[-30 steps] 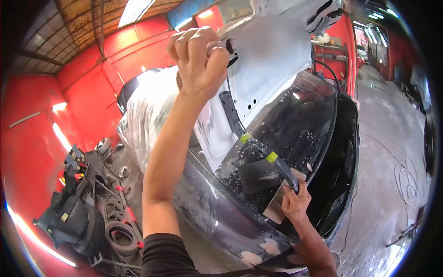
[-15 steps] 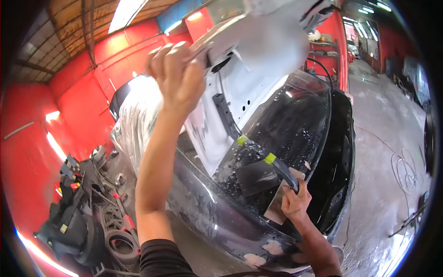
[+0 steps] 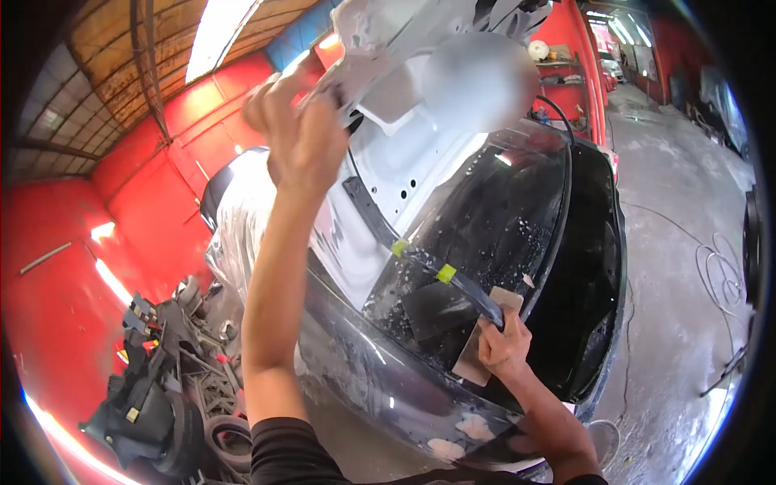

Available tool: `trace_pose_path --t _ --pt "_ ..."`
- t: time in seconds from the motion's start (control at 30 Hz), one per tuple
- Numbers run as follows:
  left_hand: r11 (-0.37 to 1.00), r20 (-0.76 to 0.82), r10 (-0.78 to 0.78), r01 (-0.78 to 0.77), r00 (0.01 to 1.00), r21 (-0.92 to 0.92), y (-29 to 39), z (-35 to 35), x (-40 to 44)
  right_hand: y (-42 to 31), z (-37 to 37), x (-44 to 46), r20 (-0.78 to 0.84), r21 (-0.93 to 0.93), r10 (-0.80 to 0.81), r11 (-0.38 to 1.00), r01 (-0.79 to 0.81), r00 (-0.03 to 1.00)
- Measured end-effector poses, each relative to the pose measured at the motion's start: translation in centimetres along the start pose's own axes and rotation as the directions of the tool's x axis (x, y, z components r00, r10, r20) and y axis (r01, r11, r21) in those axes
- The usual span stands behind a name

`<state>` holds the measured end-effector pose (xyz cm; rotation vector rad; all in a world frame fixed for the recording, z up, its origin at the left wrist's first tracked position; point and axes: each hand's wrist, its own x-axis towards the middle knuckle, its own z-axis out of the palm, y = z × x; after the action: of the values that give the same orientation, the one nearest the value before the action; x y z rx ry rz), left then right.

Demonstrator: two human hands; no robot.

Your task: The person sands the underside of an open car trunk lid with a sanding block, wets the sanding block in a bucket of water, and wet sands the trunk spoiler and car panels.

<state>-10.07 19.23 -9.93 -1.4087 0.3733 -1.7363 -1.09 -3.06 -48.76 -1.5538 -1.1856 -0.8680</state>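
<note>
My left hand (image 3: pixel 303 133) is raised with its fingers wrapped round the edge of a raised white car panel (image 3: pixel 380 61). Low at the right, my right hand (image 3: pixel 505 346) grips the end of a dark curved strip (image 3: pixel 477 297) that carries two yellow-green tape pieces (image 3: pixel 444 273). A flat tan block (image 3: pixel 473 365) lies under that hand, partly covered by it. Beneath the strip is a dark, speckled glass surface (image 3: pixel 509 206), with a dark square sheet (image 3: pixel 436 311) on it.
A dark car body (image 3: pixel 364 376) with pale patches runs along the front. Loose car parts (image 3: pixel 149 412) and a tyre (image 3: pixel 230 440) lie at the lower left. Plastic sheeting (image 3: pixel 242 206) stands behind my left arm. A hose (image 3: pixel 715 279) coils on the floor at right.
The raised white panel has tilted, showing more of its underside, and my left hand has shifted left with it. My right hand keeps its grip on the strip; the view has turned slightly.
</note>
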Motion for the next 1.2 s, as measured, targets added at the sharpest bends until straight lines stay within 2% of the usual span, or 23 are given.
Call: trace_pose_path --t 0.07,0.17,0.27,0.47,0.5,0.57,0.63,0.73,0.77,0.87,0.9,1.0,1.13,1.17,1.2 --pt "0.995 0.021 0.073 -0.071 0.997 -0.067 2.5 1.1 4.9 0.2 -0.1 -0.1 -0.006 0.014 -0.017 1.0 0.017 1.0" --pt "1.0 0.006 0.011 -0.011 1.0 0.025 1.4 0.5 2.4 0.3 0.0 0.3 -0.024 0.055 -0.021 0.998 0.022 0.999" --pt "0.985 -0.101 -0.174 0.173 0.98 -0.015 -0.8 -2.1 -2.1 0.0 -0.2 0.4 -0.042 0.082 0.011 0.997 -0.007 0.999" --pt "0.991 0.049 -0.054 0.059 0.997 -0.121 2.1 0.5 4.7 0.1 -0.4 -0.1 -0.002 0.084 0.005 0.996 -0.005 1.0" --pt "0.984 -0.02 -0.099 0.094 0.995 -0.154 1.8 0.3 3.9 0.2 -0.5 -0.1 -0.004 0.089 -0.005 0.996 0.006 1.0" --pt "0.946 0.008 -0.26 0.256 0.966 -0.199 -0.6 -1.3 -0.5 0.2 -0.4 0.1 -0.01 0.097 -0.006 0.995 0.007 1.0" --pt "0.897 0.049 -0.39 0.392 0.919 -0.203 -0.1 -3.0 -0.8 0.1 -0.4 0.3 -0.009 0.089 0.01 0.996 -0.01 1.0" --pt "0.932 0.033 -0.282 0.282 0.959 -0.227 1.5 -1.2 2.3 0.0 -0.5 0.4 -0.029 0.086 0.004 0.996 -0.002 1.0" --pt "0.937 -0.015 -0.235 0.222 0.972 -0.268 1.7 -0.3 3.3 -0.1 -0.3 0.3 -0.035 0.084 0.003 0.996 0.0 0.999" --pt "0.943 -0.011 -0.257 0.248 0.966 -0.222 1.7 -1.1 2.9 0.3 -0.1 0.3 -0.025 0.081 -0.01 0.997 0.012 1.0" --pt "0.914 0.03 -0.366 0.365 0.93 -0.174 1.1 -2.1 0.6 0.3 -0.1 0.3 -0.019 0.078 -0.007 0.997 0.009 1.0" --pt "0.901 0.033 -0.399 0.398 0.916 -0.17 0.0 -3.2 -1.5 0.2 -0.2 0.5 -0.024 0.078 0.012 0.997 -0.01 1.0" --pt "0.95 -0.016 -0.235 0.226 0.972 -0.217 3.4 0.4 5.4 0.3 -0.1 0.1 -0.03 0.097 0.002 0.995 0.001 1.0" --pt "0.92 0.013 -0.299 0.292 0.954 -0.263 3.8 0.4 5.4 0.2 -0.3 0.0 -0.027 0.094 -0.004 0.996 0.007 1.0" --pt "0.92 0.006 -0.328 0.321 0.945 -0.226 3.1 0.0 4.2 0.2 -0.3 0.2 -0.033 0.093 -0.012 0.996 0.015 0.999"
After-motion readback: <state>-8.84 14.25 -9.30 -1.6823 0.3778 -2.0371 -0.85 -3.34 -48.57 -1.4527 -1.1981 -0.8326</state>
